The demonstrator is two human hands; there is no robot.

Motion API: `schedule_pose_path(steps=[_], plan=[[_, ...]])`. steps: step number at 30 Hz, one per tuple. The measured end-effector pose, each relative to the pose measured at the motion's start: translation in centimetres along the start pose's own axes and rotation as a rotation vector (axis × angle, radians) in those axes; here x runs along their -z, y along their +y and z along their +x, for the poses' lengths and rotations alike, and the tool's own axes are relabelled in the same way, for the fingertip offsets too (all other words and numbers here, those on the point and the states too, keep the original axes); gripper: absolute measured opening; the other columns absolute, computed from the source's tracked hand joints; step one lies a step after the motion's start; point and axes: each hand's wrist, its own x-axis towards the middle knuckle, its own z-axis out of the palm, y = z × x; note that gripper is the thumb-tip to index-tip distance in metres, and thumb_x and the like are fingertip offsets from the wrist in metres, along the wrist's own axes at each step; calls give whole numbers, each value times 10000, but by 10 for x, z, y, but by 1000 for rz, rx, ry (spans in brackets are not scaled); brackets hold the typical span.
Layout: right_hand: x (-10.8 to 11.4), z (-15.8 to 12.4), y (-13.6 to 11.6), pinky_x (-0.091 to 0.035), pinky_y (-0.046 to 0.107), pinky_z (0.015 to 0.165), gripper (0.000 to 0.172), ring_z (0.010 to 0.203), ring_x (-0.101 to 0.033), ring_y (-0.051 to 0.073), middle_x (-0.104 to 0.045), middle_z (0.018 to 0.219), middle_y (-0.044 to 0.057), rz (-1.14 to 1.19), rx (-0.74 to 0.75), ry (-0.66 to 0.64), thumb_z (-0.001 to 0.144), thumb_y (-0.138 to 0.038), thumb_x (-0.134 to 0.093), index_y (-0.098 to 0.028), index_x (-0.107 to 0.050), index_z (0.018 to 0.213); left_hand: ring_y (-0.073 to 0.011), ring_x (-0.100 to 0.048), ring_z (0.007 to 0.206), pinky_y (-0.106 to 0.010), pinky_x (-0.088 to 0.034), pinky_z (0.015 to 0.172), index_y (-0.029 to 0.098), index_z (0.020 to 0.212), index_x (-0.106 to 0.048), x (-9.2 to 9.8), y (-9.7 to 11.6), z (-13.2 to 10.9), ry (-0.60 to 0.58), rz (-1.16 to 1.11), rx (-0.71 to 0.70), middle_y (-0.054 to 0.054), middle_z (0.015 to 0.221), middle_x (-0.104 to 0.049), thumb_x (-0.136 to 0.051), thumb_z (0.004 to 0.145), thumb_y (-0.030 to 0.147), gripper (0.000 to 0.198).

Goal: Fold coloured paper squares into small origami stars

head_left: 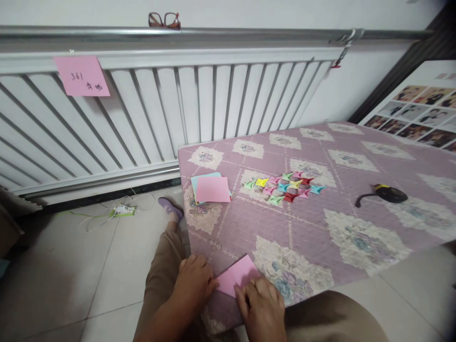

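A folded pink paper sheet (237,276) lies at the near edge of the low table (356,237), which has a mauve patterned cover. My left hand (194,284) presses on the sheet's left corner with its fingers curled. My right hand (261,306) pinches the sheet's near edge, fingers closed on the paper. Farther back on the table is a small stack of square papers (212,189), pink on top of blue. Right of it lies a cluster of several small folded paper stars (285,186) in many colours.
A black tape measure with a strap (386,194) lies at the table's right. A white radiator (149,118) with a pink note (82,76) fills the wall; glasses (164,20) rest on top. My legs flank the table's near corner. Cords (121,210) lie on the tiled floor.
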Motion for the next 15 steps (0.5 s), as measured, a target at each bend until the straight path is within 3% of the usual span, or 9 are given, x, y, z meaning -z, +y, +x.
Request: schedule_pose_path(steps=[15], plan=[[2, 3, -4, -377, 405, 769, 187, 839, -539, 248, -600, 795, 32, -42, -46, -38, 858, -336, -570, -252, -602, 694, -259, -550, 908, -384, -398, 776, 203, 776, -677, 5, 3, 5, -28, 36, -22, -53, 900, -630, -587, 843, 334, 172]])
